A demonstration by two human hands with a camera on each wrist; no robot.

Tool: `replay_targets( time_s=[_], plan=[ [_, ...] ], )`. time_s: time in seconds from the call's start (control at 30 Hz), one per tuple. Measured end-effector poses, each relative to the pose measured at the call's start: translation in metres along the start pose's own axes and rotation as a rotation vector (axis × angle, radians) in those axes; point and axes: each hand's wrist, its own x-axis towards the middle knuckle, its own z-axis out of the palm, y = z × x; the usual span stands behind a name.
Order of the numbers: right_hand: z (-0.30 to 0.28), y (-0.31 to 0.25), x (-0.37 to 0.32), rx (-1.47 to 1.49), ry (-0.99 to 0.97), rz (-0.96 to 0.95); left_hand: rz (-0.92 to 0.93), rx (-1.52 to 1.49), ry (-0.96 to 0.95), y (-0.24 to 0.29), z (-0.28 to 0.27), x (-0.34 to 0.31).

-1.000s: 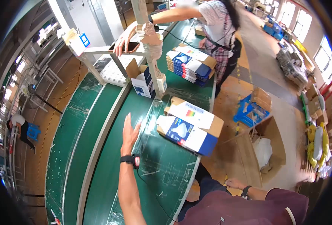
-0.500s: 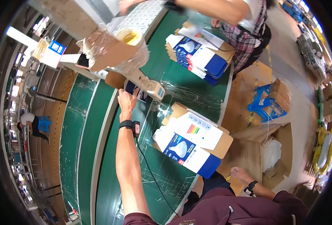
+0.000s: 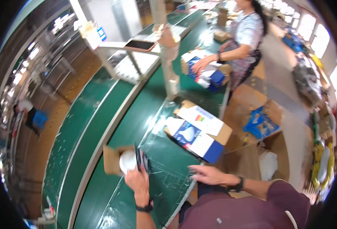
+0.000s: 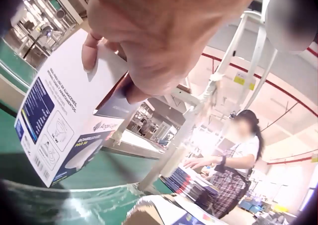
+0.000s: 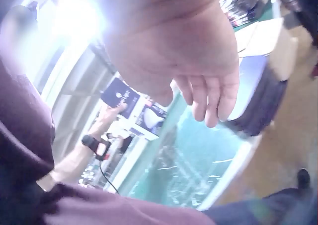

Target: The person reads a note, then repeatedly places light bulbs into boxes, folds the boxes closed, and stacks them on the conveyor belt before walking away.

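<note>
With my left hand (image 3: 137, 181) I grip the wall of an opened bulb box (image 4: 54, 106). In the left wrist view, fingertips lie against its white printed side, near the top edge. The box stands on the green belt in the head view, with a brown flap (image 3: 112, 159) spread out and a round white bulb face (image 3: 128, 162) showing inside. My right hand (image 3: 210, 175) holds nothing; its fingers extend over the belt's near edge. In the right wrist view those fingers (image 5: 212, 98) hang relaxed. Between both hands and the post lies a stack of flattened bulb boxes (image 3: 199, 131).
Across the belt (image 3: 164, 168), another person (image 3: 244, 49) has a hand on a second stack of flat boxes (image 3: 204, 70). A wrapped post (image 3: 168, 57) rises beside a shelf bearing a phone (image 3: 140, 45). To the right stand a blue stool (image 3: 260, 124) and a large carton (image 3: 252, 156).
My left hand reached the bulb box beside the post and brought it back along the belt. My right hand rose from beside the large carton to the belt edge. The other person's arm moved to their stack.
</note>
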Motion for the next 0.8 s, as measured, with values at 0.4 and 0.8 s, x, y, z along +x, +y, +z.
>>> replay_targets(
  time_s=[0.4, 0.8],
  plan=[
    [0.167, -0.02, 0.037, -0.277, 0.231, -0.344, 0.196, -0.722, -0.432, -0.005, -0.114, -0.183],
    [0.139, -0.039, 0.144, -0.264, -0.018, -0.534, 0.404, -0.345, -0.269, -0.084, -0.124, -0.161]
  ],
)
